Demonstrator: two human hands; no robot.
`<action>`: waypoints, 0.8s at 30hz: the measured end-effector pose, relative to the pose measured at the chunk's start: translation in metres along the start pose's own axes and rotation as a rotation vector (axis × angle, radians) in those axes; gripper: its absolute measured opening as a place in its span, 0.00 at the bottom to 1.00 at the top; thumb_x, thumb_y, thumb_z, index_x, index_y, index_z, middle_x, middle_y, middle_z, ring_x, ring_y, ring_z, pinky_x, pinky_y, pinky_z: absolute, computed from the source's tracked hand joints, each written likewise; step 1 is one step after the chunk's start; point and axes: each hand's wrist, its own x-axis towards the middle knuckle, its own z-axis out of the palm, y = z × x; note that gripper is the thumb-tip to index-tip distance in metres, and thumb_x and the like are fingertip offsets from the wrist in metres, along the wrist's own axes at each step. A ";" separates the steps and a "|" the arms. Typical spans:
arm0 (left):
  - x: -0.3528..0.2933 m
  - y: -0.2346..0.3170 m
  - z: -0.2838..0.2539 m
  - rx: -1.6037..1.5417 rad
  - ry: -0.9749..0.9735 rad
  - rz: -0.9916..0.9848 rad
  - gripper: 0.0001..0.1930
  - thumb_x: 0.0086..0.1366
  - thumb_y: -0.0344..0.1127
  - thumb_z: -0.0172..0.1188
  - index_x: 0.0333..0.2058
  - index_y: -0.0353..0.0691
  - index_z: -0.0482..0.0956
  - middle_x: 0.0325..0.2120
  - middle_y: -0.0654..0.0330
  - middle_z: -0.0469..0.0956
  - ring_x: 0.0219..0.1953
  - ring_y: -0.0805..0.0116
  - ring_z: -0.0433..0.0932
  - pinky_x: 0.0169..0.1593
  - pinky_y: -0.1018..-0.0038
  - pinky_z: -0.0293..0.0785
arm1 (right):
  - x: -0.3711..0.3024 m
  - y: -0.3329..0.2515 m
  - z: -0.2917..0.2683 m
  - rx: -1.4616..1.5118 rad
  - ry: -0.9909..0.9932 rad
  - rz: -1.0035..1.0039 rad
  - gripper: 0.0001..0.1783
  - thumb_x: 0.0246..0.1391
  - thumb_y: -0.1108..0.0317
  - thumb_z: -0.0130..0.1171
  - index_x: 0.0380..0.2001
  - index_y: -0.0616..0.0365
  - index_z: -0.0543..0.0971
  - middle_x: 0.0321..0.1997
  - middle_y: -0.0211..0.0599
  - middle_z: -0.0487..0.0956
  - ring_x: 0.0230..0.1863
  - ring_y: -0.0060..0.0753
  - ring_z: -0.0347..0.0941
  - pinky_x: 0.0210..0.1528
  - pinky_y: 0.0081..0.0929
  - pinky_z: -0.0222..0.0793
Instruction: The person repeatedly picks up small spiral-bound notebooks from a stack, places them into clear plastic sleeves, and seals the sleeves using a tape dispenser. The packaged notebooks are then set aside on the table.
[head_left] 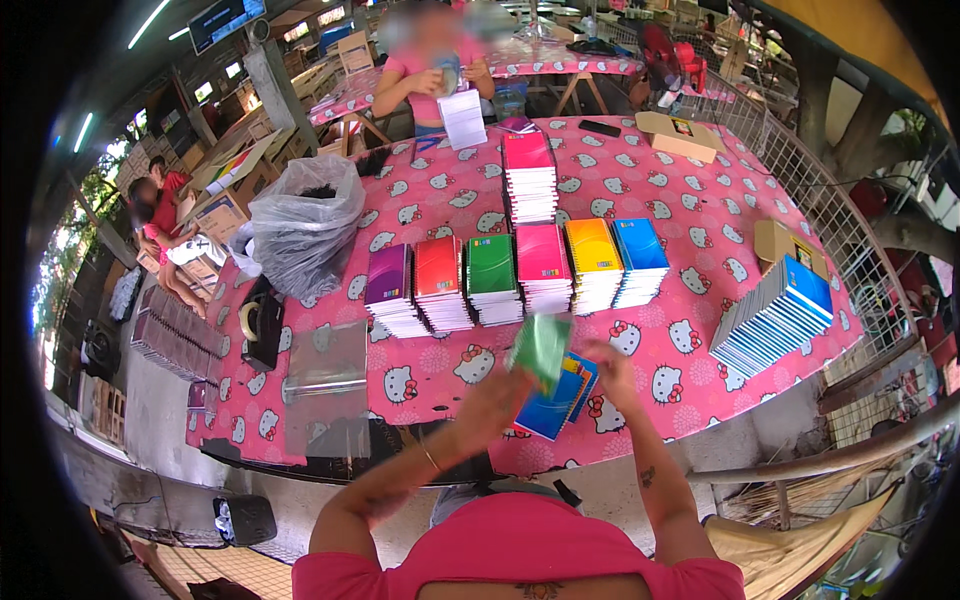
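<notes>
Slightly blurred green notebook [541, 352], tilted, glossy

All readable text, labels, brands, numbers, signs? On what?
Row of notebook stacks: small lettering on covers, not copied out here.
Green notebook in the left hand: motion-blurred, unreadable.
Hanging screen: lines of text, too small to read.
Cardboard box, upper right: label print, too small to read.

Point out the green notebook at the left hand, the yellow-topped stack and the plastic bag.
Green notebook [543, 352]: head view, on its blurred cover.
Yellow-topped stack [595, 254]: head view, top cover.
Plastic bag [305, 228]: head view, its side.
</notes>
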 end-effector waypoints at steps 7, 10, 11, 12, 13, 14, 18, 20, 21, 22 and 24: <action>0.000 -0.044 0.010 0.127 -0.004 -0.233 0.19 0.57 0.29 0.58 0.48 0.35 0.75 0.55 0.50 0.73 0.58 0.49 0.71 0.61 0.56 0.68 | 0.110 -0.071 0.041 -0.563 0.101 -0.417 0.29 0.46 0.74 0.62 0.56 0.50 0.74 0.59 0.39 0.73 0.60 0.45 0.68 0.61 0.44 0.62; 0.027 -0.142 -0.055 0.460 0.111 -0.604 0.33 0.57 0.28 0.59 0.63 0.36 0.63 0.64 0.47 0.63 0.66 0.46 0.61 0.66 0.48 0.58 | 0.133 -0.055 0.051 -0.749 0.050 -0.366 0.31 0.45 0.69 0.64 0.57 0.49 0.74 0.56 0.37 0.73 0.59 0.42 0.68 0.60 0.43 0.62; -0.007 -0.175 -0.062 0.419 -0.037 -0.728 0.38 0.57 0.31 0.60 0.67 0.41 0.58 0.66 0.50 0.60 0.69 0.50 0.56 0.68 0.45 0.52 | 0.137 -0.055 0.054 -0.772 0.029 -0.353 0.31 0.45 0.68 0.65 0.57 0.49 0.74 0.55 0.36 0.74 0.58 0.41 0.68 0.60 0.43 0.62; -0.035 -0.196 -0.064 0.442 -0.192 -0.718 0.38 0.58 0.35 0.62 0.67 0.44 0.59 0.67 0.52 0.60 0.69 0.51 0.58 0.68 0.46 0.51 | 0.136 -0.056 0.054 -0.750 0.004 -0.381 0.31 0.45 0.66 0.66 0.57 0.49 0.74 0.54 0.35 0.73 0.57 0.40 0.69 0.58 0.42 0.63; -0.035 -0.197 -0.068 0.450 -0.200 -0.686 0.37 0.59 0.36 0.63 0.67 0.44 0.60 0.67 0.52 0.61 0.69 0.52 0.58 0.68 0.46 0.51 | 0.134 -0.056 0.050 -0.724 -0.013 -0.401 0.31 0.46 0.66 0.66 0.56 0.49 0.74 0.55 0.35 0.72 0.57 0.40 0.69 0.58 0.42 0.63; -0.035 -0.198 -0.071 0.456 -0.209 -0.652 0.37 0.59 0.38 0.63 0.66 0.45 0.60 0.66 0.52 0.62 0.68 0.52 0.59 0.68 0.46 0.52 | 0.133 -0.056 0.046 -0.699 -0.029 -0.419 0.30 0.46 0.66 0.66 0.56 0.49 0.74 0.56 0.34 0.72 0.57 0.41 0.69 0.58 0.43 0.63; -0.014 -0.192 -0.073 0.490 -0.191 -0.419 0.28 0.61 0.40 0.63 0.61 0.49 0.69 0.59 0.49 0.70 0.63 0.50 0.68 0.62 0.51 0.64 | 0.126 -0.069 0.050 -0.594 0.073 -0.443 0.28 0.48 0.66 0.66 0.55 0.49 0.75 0.57 0.35 0.71 0.57 0.43 0.69 0.57 0.44 0.63; -0.008 -0.200 -0.076 0.415 -0.152 -0.354 0.21 0.61 0.37 0.62 0.54 0.50 0.75 0.53 0.47 0.75 0.53 0.51 0.77 0.52 0.58 0.75 | 0.114 -0.084 0.059 -0.481 0.035 -0.425 0.27 0.48 0.66 0.66 0.54 0.48 0.76 0.57 0.36 0.71 0.58 0.44 0.68 0.58 0.45 0.62; -0.006 -0.203 -0.079 0.395 -0.146 -0.351 0.20 0.61 0.37 0.62 0.53 0.49 0.76 0.50 0.48 0.77 0.50 0.51 0.79 0.50 0.59 0.76 | 0.106 -0.088 0.060 -0.424 0.018 -0.415 0.26 0.48 0.66 0.66 0.54 0.48 0.76 0.57 0.36 0.71 0.58 0.45 0.68 0.58 0.46 0.62; -0.002 -0.204 -0.082 0.371 -0.141 -0.345 0.19 0.61 0.37 0.62 0.52 0.48 0.77 0.48 0.48 0.79 0.46 0.51 0.80 0.47 0.60 0.77 | 0.097 -0.088 0.060 -0.396 0.020 -0.408 0.25 0.50 0.65 0.65 0.54 0.47 0.77 0.58 0.38 0.71 0.60 0.47 0.67 0.58 0.46 0.61; -0.002 -0.211 -0.085 0.293 -0.098 -0.341 0.17 0.62 0.36 0.62 0.50 0.46 0.78 0.42 0.48 0.81 0.41 0.50 0.82 0.43 0.60 0.79 | 0.074 -0.084 0.058 -0.320 0.029 -0.371 0.25 0.50 0.66 0.65 0.54 0.48 0.77 0.59 0.40 0.70 0.59 0.49 0.67 0.59 0.46 0.61</action>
